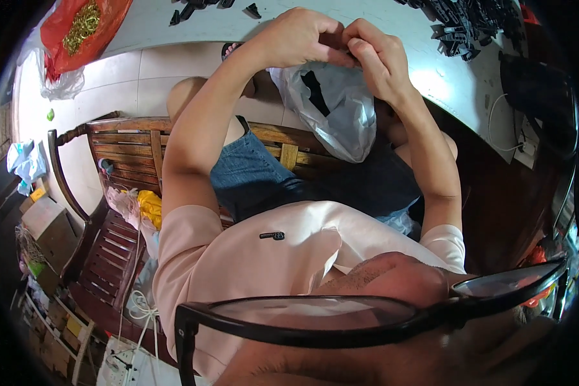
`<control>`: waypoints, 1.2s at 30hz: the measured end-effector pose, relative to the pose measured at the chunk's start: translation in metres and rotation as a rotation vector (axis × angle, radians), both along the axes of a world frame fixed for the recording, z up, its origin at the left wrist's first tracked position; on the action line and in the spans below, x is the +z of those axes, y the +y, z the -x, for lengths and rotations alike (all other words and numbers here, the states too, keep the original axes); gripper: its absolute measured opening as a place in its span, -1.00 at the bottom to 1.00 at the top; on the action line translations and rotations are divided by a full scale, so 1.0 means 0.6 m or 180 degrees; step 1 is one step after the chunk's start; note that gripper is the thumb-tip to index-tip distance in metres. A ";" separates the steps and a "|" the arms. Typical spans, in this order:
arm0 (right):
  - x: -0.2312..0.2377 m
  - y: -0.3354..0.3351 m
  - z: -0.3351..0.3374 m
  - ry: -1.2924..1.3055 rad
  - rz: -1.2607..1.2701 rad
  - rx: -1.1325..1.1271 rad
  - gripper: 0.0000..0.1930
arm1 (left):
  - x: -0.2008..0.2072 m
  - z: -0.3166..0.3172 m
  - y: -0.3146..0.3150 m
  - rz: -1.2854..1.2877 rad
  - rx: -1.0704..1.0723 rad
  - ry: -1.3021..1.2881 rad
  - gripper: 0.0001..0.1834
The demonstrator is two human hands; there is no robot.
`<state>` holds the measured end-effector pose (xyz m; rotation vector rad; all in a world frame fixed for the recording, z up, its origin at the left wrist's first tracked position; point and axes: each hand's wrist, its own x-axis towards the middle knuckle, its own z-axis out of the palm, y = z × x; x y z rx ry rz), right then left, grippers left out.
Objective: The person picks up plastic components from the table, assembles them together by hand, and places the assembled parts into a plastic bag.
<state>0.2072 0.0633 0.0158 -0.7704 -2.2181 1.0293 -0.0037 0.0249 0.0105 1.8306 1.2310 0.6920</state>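
My left hand [296, 40] and my right hand [383, 56] meet over the near edge of the white table [151, 24]. Fingers of both are closed in a pinch, tip to tip. Only a small dark bit shows between them; its kind is hidden by the fingers. Just below my hands a white plastic bag [349, 125] hangs open by the table edge, with something black [315, 93] in its mouth. Small black plastic parts [460, 29] lie in a heap on the table, to the right of my right hand. A few loose black pieces [190, 9] lie left of my hands.
A red plastic bag [53, 35] holds small brass-coloured pieces [82, 29] at the far left. A wooden bench [103, 264] is under and beside me, with a yellow bag [149, 207] on it. A white cable [492, 125] and a socket strip [526, 147] are on the right.
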 end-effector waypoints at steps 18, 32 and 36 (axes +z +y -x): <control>0.022 0.059 -0.015 -0.1073 -0.1401 -0.1137 -0.77 | 0.025 0.119 -0.020 -0.0039 0.1590 0.1514 -0.61; 0.011 0.083 -0.018 -0.1568 -0.1499 -0.1655 -0.77 | -0.016 0.018 -0.006 -0.0543 0.1260 0.0185 -0.72; 0.003 0.085 -0.022 -0.1345 -0.1352 -0.1654 -0.78 | -0.023 -0.003 -0.003 -0.0048 0.1149 -0.0306 -0.74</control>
